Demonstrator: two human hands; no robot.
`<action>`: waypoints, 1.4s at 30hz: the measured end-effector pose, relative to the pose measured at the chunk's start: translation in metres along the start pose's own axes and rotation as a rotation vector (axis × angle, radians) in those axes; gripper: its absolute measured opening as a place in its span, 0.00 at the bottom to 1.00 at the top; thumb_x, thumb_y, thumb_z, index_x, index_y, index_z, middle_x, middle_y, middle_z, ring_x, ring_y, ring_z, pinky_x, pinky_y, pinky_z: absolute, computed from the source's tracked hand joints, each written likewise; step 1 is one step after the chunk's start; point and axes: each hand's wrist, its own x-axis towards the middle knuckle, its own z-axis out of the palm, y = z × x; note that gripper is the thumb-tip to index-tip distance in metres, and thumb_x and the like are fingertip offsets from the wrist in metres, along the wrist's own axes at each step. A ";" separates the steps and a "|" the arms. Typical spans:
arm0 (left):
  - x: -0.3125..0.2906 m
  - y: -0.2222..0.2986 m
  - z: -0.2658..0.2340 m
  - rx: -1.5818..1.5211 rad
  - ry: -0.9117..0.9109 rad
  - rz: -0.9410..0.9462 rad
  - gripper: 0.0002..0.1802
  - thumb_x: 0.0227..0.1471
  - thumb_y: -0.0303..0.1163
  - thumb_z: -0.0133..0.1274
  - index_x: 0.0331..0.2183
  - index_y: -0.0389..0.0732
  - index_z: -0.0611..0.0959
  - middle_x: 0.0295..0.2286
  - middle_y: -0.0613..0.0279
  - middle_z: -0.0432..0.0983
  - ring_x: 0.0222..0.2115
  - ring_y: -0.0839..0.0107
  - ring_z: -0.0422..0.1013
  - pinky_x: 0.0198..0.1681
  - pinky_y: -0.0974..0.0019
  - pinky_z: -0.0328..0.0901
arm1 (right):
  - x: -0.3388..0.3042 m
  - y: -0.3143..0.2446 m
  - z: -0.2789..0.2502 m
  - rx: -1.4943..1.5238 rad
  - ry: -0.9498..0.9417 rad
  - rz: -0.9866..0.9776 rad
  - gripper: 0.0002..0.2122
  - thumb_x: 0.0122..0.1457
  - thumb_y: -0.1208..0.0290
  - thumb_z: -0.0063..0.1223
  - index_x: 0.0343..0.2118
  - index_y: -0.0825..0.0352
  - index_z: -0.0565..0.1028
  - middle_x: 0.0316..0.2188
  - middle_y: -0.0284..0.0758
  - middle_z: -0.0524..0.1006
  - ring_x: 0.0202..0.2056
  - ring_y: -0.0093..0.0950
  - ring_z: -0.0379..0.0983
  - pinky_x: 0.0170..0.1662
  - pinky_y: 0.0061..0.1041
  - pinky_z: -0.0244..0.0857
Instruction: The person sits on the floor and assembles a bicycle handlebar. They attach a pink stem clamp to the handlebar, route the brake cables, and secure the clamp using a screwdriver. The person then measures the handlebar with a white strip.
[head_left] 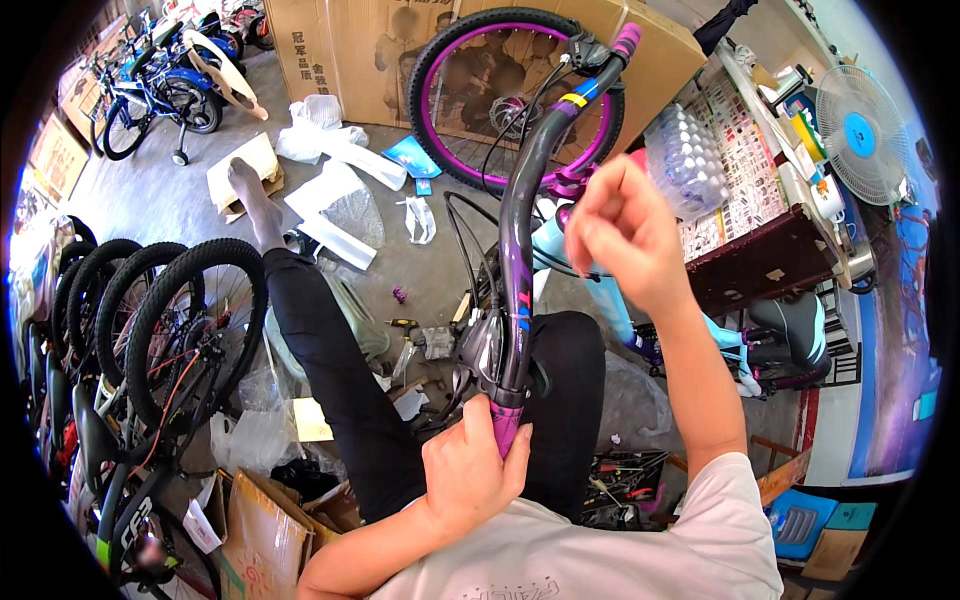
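My left hand is wrapped round the purple grip at the near end of a dark bicycle handlebar. A black brake lever and shifter sit on the bar just beyond that grip. The handlebar runs away from me to a second purple grip at the far end. My right hand is raised right of the bar, over the light-blue bicycle frame, its fingers curled together; what they pinch, if anything, is hidden. Close by is a purple stem part.
A purple-rimmed wheel stands against a large cardboard box. Several bikes line the left. Packaging and tools litter the floor. On the right are a cabinet and a fan.
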 end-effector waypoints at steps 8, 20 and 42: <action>0.005 -0.001 0.000 -0.001 -0.003 -0.020 0.26 0.50 0.32 0.65 0.43 0.29 0.70 0.18 0.48 0.75 0.17 0.46 0.75 0.20 0.50 0.68 | -0.051 -0.012 0.026 -0.912 -0.183 -0.151 0.12 0.54 0.74 0.65 0.43 0.65 0.80 0.29 0.34 0.78 0.26 0.33 0.76 0.29 0.31 0.70; 0.004 0.003 0.007 0.046 0.023 -0.015 0.24 0.52 0.35 0.65 0.41 0.30 0.71 0.18 0.52 0.74 0.16 0.52 0.75 0.19 0.54 0.68 | -0.077 0.003 0.057 -0.901 0.037 -0.213 0.10 0.51 0.77 0.68 0.35 0.69 0.78 0.26 0.35 0.76 0.26 0.34 0.74 0.28 0.32 0.68; 0.005 -0.003 0.007 0.070 0.043 -0.023 0.24 0.52 0.36 0.65 0.41 0.30 0.72 0.18 0.51 0.75 0.17 0.52 0.75 0.20 0.54 0.68 | -0.063 0.005 0.059 -0.721 0.037 -0.038 0.06 0.52 0.79 0.64 0.28 0.68 0.76 0.25 0.34 0.75 0.23 0.27 0.76 0.26 0.26 0.69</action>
